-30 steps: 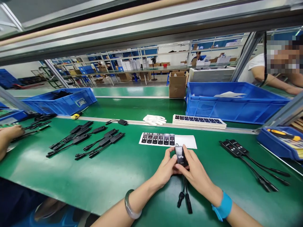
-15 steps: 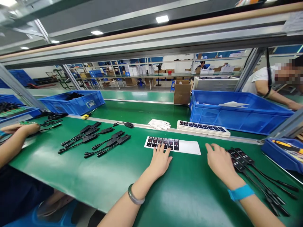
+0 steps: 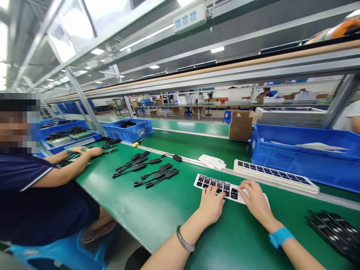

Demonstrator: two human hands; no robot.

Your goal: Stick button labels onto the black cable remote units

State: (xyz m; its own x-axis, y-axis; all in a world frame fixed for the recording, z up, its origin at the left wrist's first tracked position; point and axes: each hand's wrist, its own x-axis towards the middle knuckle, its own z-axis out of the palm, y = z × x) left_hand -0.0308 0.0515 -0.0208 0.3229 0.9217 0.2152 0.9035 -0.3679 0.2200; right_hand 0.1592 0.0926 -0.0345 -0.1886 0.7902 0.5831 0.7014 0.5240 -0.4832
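A white sheet [image 3: 241, 200] carrying a row of black labels lies on the green table in front of me. My left hand [image 3: 211, 206] rests on its lower edge, fingers spread over the labels. At the right end of the row, my right hand [image 3: 254, 199] pinches the edge of the last black label [image 3: 234, 193], which looks slightly lifted. Black cabled control boxes [image 3: 332, 229] with label faces sit to the right of my right hand, blurred. Left of the sheet lie more black cabled boxes [image 3: 161, 173] in loose groups.
Behind the sheet are a white glove [image 3: 212, 162] and a stack of label sheets [image 3: 277, 177]. A large blue bin [image 3: 295, 161] stands at the right back, a smaller blue bin [image 3: 143, 129] at the left back. A co-worker [image 3: 56, 180] sits at left, hands on cables.
My right hand has moved left from beside the black boxes to the last label. My left hand stays on the sheet. The view has turned left, showing more of the co-worker.
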